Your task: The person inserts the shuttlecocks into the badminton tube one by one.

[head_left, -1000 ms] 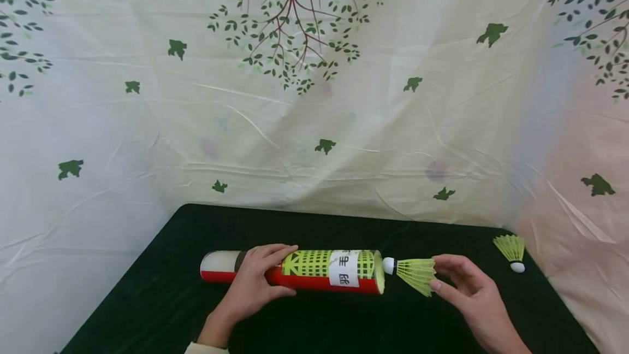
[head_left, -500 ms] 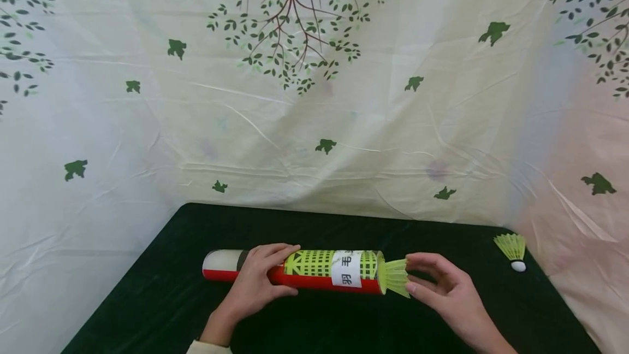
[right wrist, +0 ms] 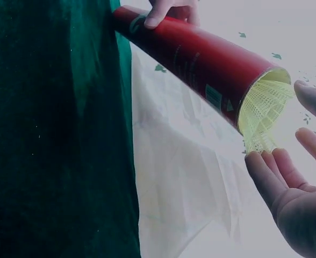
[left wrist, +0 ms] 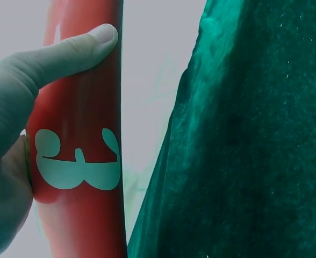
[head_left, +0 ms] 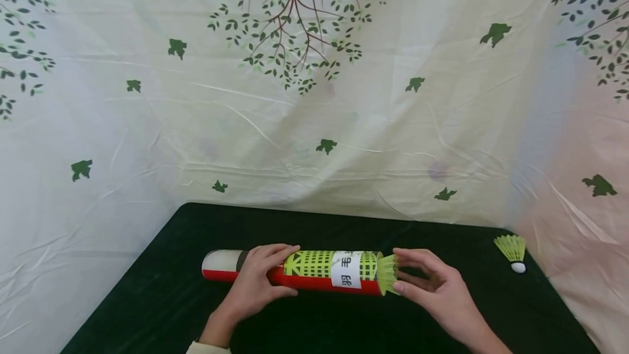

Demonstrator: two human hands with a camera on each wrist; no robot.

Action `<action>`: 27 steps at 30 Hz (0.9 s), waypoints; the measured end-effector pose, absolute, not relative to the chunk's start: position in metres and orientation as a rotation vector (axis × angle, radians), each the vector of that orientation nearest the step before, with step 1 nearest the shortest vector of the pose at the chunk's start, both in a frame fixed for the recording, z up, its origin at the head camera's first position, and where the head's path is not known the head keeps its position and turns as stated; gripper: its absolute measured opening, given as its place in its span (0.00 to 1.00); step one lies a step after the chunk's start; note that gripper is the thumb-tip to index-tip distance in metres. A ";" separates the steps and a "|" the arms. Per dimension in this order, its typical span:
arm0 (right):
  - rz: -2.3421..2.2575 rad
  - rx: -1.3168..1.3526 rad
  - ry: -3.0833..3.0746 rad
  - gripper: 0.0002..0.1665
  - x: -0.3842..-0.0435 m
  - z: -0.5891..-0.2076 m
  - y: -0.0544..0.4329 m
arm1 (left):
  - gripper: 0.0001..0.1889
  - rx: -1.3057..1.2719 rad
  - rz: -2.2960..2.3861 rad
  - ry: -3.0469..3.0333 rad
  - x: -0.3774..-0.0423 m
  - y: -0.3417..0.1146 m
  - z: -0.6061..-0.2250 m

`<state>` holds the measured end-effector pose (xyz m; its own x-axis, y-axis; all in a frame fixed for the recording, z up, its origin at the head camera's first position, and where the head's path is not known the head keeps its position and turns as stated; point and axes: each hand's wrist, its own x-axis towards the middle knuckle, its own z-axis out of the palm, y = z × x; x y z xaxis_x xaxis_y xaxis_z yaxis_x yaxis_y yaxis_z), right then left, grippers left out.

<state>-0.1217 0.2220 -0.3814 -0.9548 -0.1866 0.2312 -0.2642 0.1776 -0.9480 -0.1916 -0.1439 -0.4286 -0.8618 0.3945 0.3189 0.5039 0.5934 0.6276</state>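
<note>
A red shuttlecock tube (head_left: 314, 283) with a yellow-green grid pattern and a white label is held level above the dark table. My left hand (head_left: 255, 277) grips it around its middle; the left wrist view shows the thumb (left wrist: 88, 51) across the red side. In the tube's right end sits a yellow shuttlecock (head_left: 387, 275), its cork hidden inside and its skirt rim sticking out. My right hand (head_left: 437, 294) holds that skirt by its rim with the fingertips. The right wrist view shows the yellow skirt (right wrist: 263, 110) filling the mouth.
A second yellow shuttlecock (head_left: 511, 250) with a white cork lies at the table's far right edge. The dark green cloth (head_left: 314, 228) covers the table. Behind it hangs a pale curtain (head_left: 275, 141) printed with leaves and birds.
My right hand has moved left, carrying the shuttlecock cork-first into the tube until only the skirt's end shows. My left hand and the tube have barely moved.
</note>
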 end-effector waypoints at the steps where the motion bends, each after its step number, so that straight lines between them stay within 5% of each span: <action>1: 1.924 0.454 -2.361 0.30 -0.122 -0.382 0.222 | 0.47 -0.760 -1.120 -2.668 -0.191 -0.144 -0.429; 27: 1.794 0.418 -2.530 0.33 -0.124 -0.372 0.219 | 0.46 -0.760 -1.121 -2.695 -0.190 -0.142 -0.428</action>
